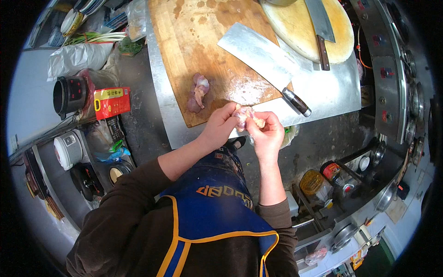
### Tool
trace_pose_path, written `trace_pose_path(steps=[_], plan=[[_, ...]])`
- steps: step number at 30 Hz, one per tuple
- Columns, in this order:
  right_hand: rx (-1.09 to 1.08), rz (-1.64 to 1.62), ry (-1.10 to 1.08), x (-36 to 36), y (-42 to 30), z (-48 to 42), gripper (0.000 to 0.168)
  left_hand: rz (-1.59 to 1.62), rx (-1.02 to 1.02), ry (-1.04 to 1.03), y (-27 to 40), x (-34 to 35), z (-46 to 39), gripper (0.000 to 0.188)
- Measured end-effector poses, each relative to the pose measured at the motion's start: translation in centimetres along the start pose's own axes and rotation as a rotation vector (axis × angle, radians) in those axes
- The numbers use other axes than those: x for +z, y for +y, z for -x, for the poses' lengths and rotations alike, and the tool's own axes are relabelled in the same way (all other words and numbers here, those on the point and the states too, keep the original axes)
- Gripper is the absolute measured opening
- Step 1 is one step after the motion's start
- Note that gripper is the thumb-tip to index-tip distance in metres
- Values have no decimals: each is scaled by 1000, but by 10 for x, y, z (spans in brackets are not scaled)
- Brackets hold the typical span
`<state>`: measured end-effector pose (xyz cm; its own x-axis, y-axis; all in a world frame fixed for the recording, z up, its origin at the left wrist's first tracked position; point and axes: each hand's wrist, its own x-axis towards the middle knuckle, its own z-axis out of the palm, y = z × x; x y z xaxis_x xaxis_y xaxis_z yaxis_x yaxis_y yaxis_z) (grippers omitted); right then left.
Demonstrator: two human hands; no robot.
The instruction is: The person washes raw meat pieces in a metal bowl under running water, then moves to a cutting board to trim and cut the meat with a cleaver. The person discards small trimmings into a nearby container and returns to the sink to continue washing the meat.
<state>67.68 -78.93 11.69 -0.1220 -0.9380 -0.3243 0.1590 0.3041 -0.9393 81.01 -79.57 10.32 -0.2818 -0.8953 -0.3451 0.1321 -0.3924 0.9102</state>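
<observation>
Between my two hands is a piece of raw meat [244, 117], pinkish with pale yellow fat, held just off the near edge of the wooden cutting board [183, 45]. My left hand [221, 125] pinches its left side. The thumb and fingers of my right hand [267, 130] grip the fatty right end. Another piece of raw meat [199, 92] lies on the board, left of my hands. A broad cleaver [256, 52] rests across the board's right side, its dark handle [297, 102] reaching over the metal tabletop [322, 93].
A round cutting board [294, 31] at the back right bears a second cleaver [320, 20]. Beneath the table's near edge, a bowl [290, 135] with something green partly shows. Stove controls [386, 72] line the right. Leftward are a black pot [69, 95] and a red package [112, 103].
</observation>
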Motion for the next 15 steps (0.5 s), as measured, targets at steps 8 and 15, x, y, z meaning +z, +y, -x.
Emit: trace_pose_path(steps=[8,15], plan=[[-15,97,92,-4,3,0,10,392,-147,35,-1,14,4,18],[-18,-27,126,-23,6,8,12,875,-193,102,-10,21,0,20]])
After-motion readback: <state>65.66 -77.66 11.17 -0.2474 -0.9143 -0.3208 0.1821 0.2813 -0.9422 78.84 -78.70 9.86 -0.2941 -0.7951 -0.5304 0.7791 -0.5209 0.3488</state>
